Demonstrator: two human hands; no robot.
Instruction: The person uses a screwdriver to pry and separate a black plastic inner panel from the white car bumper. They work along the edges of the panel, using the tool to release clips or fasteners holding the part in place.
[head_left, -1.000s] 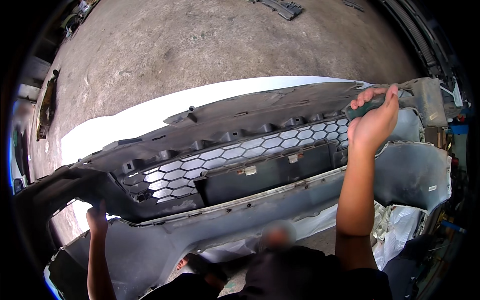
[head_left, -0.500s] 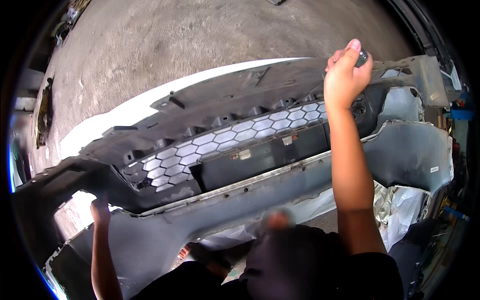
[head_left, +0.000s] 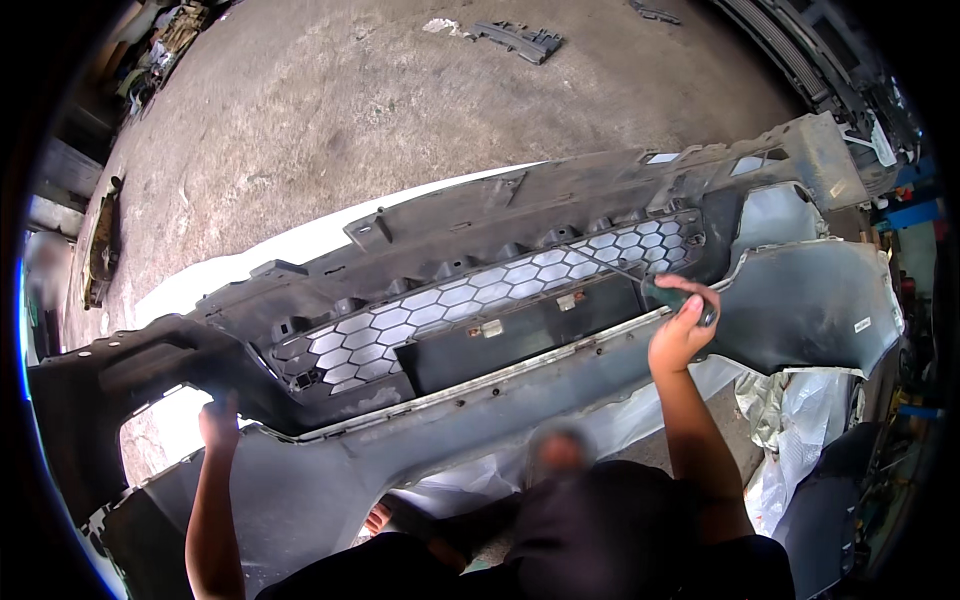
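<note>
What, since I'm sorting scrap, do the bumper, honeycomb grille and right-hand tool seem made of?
Bumper: probably dull grey plastic, thin with formed tabs. Honeycomb grille: likely dull black plastic, thin even cells. Tool handle: dark, slightly shiny, perhaps plastic; its thin straight shaft is probably metal, finish unclear.

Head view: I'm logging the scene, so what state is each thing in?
Bumper: inner side facing up.
Honeycomb grille: set in the bumper.
Tool: held, thin shaft pointing forward-left over the grille.
Right hand: closed around the tool's handle.
Left hand: at the bumper's left opening; finger closure unclear.
Plastic sheeting: crumpled.
Dark part: lying loose on the floor.
</note>
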